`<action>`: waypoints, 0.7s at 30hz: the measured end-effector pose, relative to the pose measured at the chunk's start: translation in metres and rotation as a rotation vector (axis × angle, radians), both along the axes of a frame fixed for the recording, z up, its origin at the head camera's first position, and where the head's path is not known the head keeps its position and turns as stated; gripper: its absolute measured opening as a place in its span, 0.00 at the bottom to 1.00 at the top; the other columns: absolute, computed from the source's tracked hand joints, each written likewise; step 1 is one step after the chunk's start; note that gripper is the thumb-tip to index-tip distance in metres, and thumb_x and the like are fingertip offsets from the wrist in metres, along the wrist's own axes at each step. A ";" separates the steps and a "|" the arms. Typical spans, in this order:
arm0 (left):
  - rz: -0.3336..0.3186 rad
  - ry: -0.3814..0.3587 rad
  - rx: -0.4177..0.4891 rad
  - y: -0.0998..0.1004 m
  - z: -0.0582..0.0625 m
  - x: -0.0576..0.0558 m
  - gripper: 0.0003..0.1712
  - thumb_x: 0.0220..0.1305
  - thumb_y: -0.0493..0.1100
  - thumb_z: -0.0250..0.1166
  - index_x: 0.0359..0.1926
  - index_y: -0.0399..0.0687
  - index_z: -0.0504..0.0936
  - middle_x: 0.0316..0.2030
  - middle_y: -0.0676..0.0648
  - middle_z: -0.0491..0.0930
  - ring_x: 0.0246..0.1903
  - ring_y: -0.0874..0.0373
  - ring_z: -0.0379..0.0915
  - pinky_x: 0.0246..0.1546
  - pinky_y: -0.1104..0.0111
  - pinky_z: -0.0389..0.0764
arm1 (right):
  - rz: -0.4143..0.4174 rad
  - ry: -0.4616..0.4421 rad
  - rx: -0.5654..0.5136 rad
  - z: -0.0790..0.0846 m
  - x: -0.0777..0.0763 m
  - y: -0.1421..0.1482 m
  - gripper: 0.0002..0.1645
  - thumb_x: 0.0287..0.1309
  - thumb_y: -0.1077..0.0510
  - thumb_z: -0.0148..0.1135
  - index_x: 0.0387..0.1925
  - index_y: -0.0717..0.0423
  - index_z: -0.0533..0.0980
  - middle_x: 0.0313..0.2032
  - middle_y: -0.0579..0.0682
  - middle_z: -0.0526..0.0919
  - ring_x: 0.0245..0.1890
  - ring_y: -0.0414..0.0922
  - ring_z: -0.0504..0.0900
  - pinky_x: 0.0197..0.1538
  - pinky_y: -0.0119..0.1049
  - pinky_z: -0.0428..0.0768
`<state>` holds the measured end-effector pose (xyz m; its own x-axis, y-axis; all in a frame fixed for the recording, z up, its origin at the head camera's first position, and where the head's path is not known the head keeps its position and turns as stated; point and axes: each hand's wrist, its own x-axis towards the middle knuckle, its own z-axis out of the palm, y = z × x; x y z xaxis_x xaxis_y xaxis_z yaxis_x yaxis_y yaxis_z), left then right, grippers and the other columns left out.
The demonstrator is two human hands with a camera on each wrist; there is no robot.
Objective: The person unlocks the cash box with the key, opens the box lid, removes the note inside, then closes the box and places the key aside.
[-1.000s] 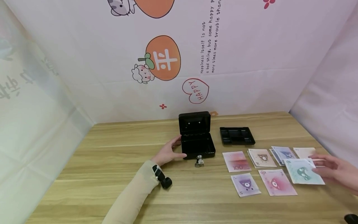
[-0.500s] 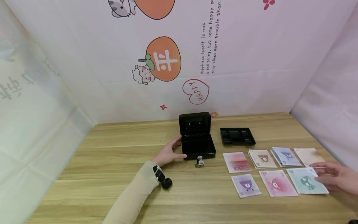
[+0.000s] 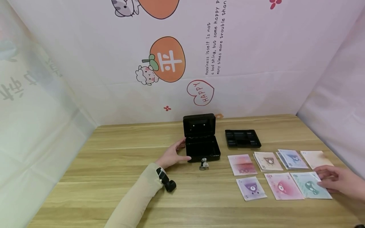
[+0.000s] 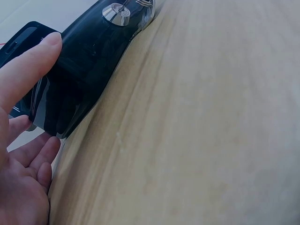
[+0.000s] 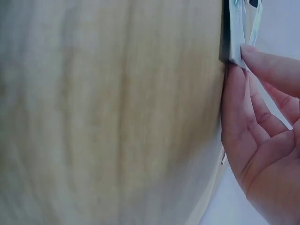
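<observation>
A black cash box (image 3: 212, 157) stands on the table with its lid raised and keys (image 3: 203, 164) hanging from the front lock. My left hand (image 3: 170, 156) holds its left side, the thumb at the front corner and the fingers farther back. In the left wrist view, that thumb touches the cash box (image 4: 84, 61). At far right, my right hand (image 3: 342, 180) pinches the right edge of a teal play banknote (image 3: 305, 186) beside a pink 100 note (image 3: 282, 188). The right wrist view shows thumb and forefinger gripping the note's edge (image 5: 236, 35).
A black compartment tray (image 3: 242, 146) lies right of the box. More play notes lie in two rows: a red 100 (image 3: 242, 164), brown notes (image 3: 268, 161), blue notes (image 3: 293, 159), a pale note (image 3: 313, 158) and a purple 5 (image 3: 251, 189). A printed cloth (image 3: 242, 95) hangs behind.
My right hand has lowered the teal note from above the table and shifted it slightly left against the pink note. The left hand and the cash box have stayed in place.
</observation>
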<state>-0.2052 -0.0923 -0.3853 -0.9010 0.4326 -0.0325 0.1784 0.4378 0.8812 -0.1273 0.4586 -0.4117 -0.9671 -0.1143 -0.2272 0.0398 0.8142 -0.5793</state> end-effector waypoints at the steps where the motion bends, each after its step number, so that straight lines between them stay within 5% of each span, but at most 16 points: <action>1: 0.000 -0.001 -0.002 0.000 0.000 0.000 0.50 0.56 0.41 0.70 0.73 0.43 0.50 0.70 0.39 0.57 0.67 0.41 0.56 0.67 0.49 0.57 | 0.004 0.020 0.038 0.000 -0.001 -0.001 0.29 0.55 0.61 0.65 0.50 0.79 0.67 0.36 0.54 0.80 0.28 0.25 0.71 0.30 0.30 0.80; 9: 0.004 0.007 -0.014 0.001 -0.001 -0.001 0.50 0.56 0.42 0.70 0.73 0.43 0.50 0.70 0.39 0.57 0.67 0.42 0.57 0.67 0.49 0.57 | 0.045 0.153 0.151 -0.004 -0.004 0.001 0.27 0.49 0.61 0.70 0.46 0.75 0.72 0.33 0.52 0.81 0.26 0.24 0.70 0.28 0.27 0.75; 16: -0.014 0.000 -0.011 0.002 -0.002 -0.003 0.51 0.56 0.42 0.70 0.73 0.43 0.49 0.70 0.39 0.57 0.67 0.41 0.56 0.67 0.49 0.57 | 0.061 0.251 0.147 -0.010 -0.002 0.008 0.24 0.46 0.61 0.71 0.41 0.72 0.73 0.26 0.34 0.76 0.25 0.22 0.70 0.28 0.26 0.73; 21: -0.008 0.013 -0.010 -0.001 -0.024 -0.016 0.52 0.55 0.43 0.71 0.74 0.48 0.49 0.70 0.41 0.57 0.67 0.43 0.57 0.66 0.49 0.58 | 0.001 0.248 0.081 -0.004 0.003 0.004 0.20 0.50 0.61 0.69 0.42 0.68 0.74 0.26 0.36 0.79 0.25 0.22 0.71 0.27 0.27 0.73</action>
<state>-0.2214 -0.0931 -0.4096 -0.8980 0.4392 -0.0254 0.1931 0.4454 0.8743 -0.1244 0.4624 -0.4161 -0.9943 -0.1064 0.0087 -0.0962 0.8581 -0.5043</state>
